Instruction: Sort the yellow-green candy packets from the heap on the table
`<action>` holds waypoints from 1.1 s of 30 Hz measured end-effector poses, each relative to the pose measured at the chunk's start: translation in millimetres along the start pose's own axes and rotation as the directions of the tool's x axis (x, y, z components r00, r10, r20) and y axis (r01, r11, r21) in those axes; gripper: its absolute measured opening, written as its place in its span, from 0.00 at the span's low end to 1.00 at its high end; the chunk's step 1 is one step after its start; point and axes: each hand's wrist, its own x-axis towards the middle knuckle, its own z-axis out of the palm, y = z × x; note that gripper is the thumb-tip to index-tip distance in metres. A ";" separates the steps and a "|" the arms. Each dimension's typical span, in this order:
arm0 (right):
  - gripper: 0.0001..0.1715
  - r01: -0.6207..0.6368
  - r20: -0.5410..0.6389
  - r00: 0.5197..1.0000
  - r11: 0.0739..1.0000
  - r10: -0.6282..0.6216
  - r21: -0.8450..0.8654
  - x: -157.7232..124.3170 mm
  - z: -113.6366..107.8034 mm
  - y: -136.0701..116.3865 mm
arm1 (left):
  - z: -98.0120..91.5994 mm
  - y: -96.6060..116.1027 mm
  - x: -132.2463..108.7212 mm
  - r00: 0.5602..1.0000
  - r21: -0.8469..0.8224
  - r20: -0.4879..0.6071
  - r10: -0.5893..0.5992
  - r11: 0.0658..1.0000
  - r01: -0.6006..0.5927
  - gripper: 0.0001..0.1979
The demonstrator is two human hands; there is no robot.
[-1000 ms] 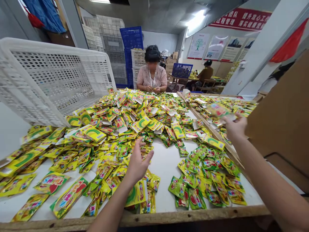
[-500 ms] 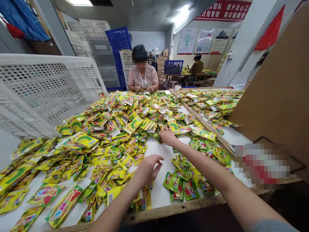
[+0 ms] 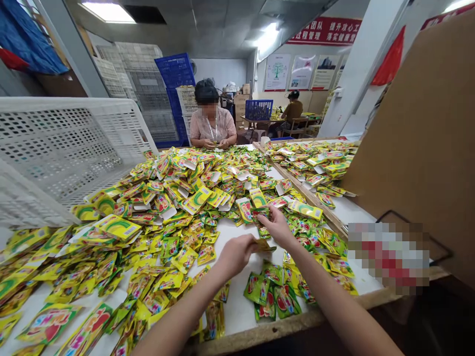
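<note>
Now the left hand, empty-looking half a second ago, is pinching a yellow packet; at its two o'clock, the right hand is finger-gripping a green packet.

Inscriptions: one red banner readable in part; other print illegible.
Banner, wall, white Chinese characters, two rows, ends out of sight: upper "团队 提升攻心工", lower "过程管理 落实健康营". Second banner, red, mostly hidden by cardboard: illegible. Tree poster, pink-figured poster, building poster, wall: print too small to read. Pouch, near left corner of table: large multicoloured brand lettering, word unclear. Box, toward the table's left edge, and box, beside the wooden divider: one barcode each, digits too small.
</note>
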 end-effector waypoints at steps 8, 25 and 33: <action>0.10 -0.088 0.089 0.993 0.986 0.075 0.144 -25.3 19.9 -3.0 | -37.5 -6.4 -19.7 0.955 -0.746 -0.192 -0.228 0.665 0.008 0.14; 0.21 -0.287 0.266 0.945 0.869 0.189 0.403 -41.2 21.9 -15.0 | -34.2 -3.5 -7.5 0.955 -0.339 -0.269 -0.126 0.940 0.029 0.02; 0.18 -0.279 0.193 0.954 0.909 0.228 0.311 -32.9 19.0 0.2 | -78.3 -74.6 43.0 0.879 -0.072 -0.376 -0.292 0.956 0.286 0.21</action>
